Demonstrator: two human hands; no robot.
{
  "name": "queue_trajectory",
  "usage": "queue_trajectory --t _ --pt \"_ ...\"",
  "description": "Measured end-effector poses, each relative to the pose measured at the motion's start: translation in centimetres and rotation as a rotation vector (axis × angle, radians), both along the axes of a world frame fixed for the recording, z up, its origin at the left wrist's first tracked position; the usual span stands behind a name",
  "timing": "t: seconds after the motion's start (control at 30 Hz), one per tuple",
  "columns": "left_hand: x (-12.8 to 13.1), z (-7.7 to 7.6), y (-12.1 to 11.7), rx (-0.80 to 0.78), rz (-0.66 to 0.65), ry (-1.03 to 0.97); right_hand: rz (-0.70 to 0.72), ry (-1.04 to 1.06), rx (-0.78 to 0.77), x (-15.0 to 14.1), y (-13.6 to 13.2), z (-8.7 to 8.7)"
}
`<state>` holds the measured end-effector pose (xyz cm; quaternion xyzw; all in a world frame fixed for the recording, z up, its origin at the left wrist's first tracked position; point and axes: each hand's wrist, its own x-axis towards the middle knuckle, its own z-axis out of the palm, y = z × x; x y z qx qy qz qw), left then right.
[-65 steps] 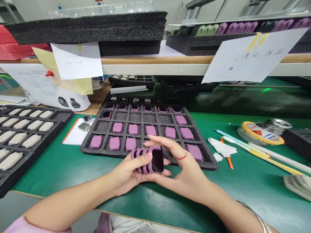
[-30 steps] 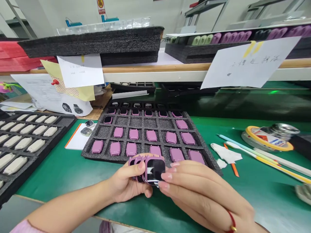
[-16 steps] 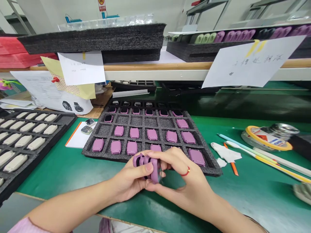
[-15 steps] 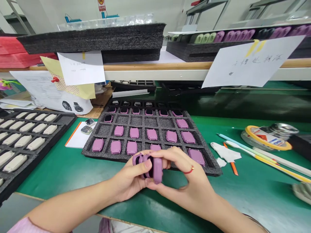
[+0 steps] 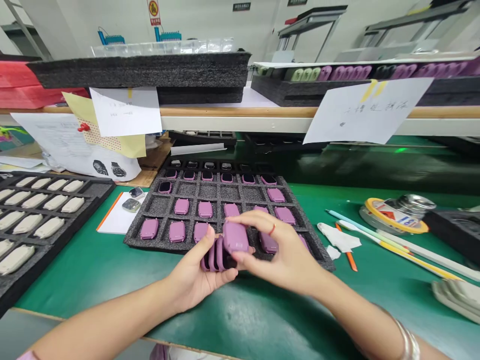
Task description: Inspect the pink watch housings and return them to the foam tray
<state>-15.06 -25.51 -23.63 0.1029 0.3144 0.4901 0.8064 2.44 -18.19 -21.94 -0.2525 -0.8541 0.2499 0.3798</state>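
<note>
My left hand point(image 5: 200, 277) is closed around a small stack of purple watch cases point(image 5: 214, 256) with dark faces, held on edge in front of the tray. Between the thumb and fingers of my right hand point(image 5: 279, 250) is a single purple watch case point(image 5: 235, 236), its plain back turned toward me, right beside the stack. Behind both hands lies a black foam tray point(image 5: 129, 239) with square compartments. Purple watch cases point(image 5: 177, 231) lie back up in its nearer rows, and others with dark screens point(image 5: 227, 177) sit farther back. My hands hide part of the front row.
At left, another foam tray point(image 5: 98, 192) carries several off-white cases point(image 5: 48, 227). Two watch pieces point(image 5: 131, 205) rest on a white pad. To the right are pens point(image 5: 369, 235), scraps of white paper point(image 5: 339, 237) and a tape roll point(image 5: 393, 215). A shelf point(image 5: 277, 124) spans the back.
My right hand has drawn one watch case slightly apart from the stack and turned it from edge-on to back-facing. The whole view has shifted a little.
</note>
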Motion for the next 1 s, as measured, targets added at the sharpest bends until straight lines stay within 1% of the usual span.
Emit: queue_trajectory --t 0.07,0.13,0.23,0.3,0.33,0.4,0.47,0.5,0.53,0.57,0.6,0.63,0.7,0.77,0.87,0.93,1.0 --pt "-0.3 0.0 0.2 -0.025 -0.017 0.035 -0.128 -0.043 -0.059 0.1 2.9 -0.3" --pt "-0.6 -0.2 0.4 -0.006 -0.048 0.082 -0.233 -0.063 -0.065 0.3 6.2 -1.1" --pt "-0.9 -0.6 0.3 0.057 -0.078 0.125 -0.302 -0.082 -0.068 0.6 10.5 -2.7" --pt "-0.9 -0.7 0.2 0.109 -0.091 0.136 -0.321 -0.087 -0.09 0.7 11.7 -3.5" --pt "-0.9 -0.7 0.1 0.122 -0.088 0.137 -0.328 -0.082 -0.1 0.7 11.8 -3.7" --pt "-0.7 -0.6 0.1 0.121 -0.062 0.115 -0.332 -0.054 -0.109 0.6 10.5 -3.6" --pt "-0.5 -0.4 0.1 0.095 -0.021 0.072 -0.304 -0.01 -0.105 0.3 7.7 -2.8" --pt "-0.4 -0.3 0.1 0.084 -0.006 0.053 -0.265 0.017 -0.101 0.1 5.9 -2.2" --pt "-0.3 -0.3 0.1 0.078 -0.002 0.043 -0.213 0.042 -0.095 0.0 4.1 -1.6" --pt "-0.2 -0.4 0.1 0.077 -0.013 0.043 -0.128 0.073 -0.084 -0.2 2.4 -1.1" --pt "-0.2 -0.4 0.1 0.081 -0.027 0.046 0.006 0.103 -0.054 -0.3 0.9 -0.6" --pt "-0.1 -0.5 0.1 0.086 -0.039 0.045 0.094 0.087 -0.008 -0.4 -0.4 -0.2" --pt "0.0 -0.5 0.0 0.095 -0.044 0.016 0.162 0.056 0.082 -0.6 -2.2 0.2" --pt "0.1 -0.5 0.0 0.107 -0.023 -0.027 0.127 0.047 0.125 -0.8 -2.8 0.3" --pt "0.2 -0.4 0.0 0.125 -0.027 -0.058 0.086 0.106 0.112 -1.1 -2.6 0.2" --pt "0.2 -0.3 0.0 0.121 -0.041 -0.067 0.033 0.189 0.06 -1.2 -2.3 0.2" --pt "0.2 -0.3 0.0 0.109 -0.06 -0.074 -0.053 0.316 -0.043 -1.0 -2.0 0.3"
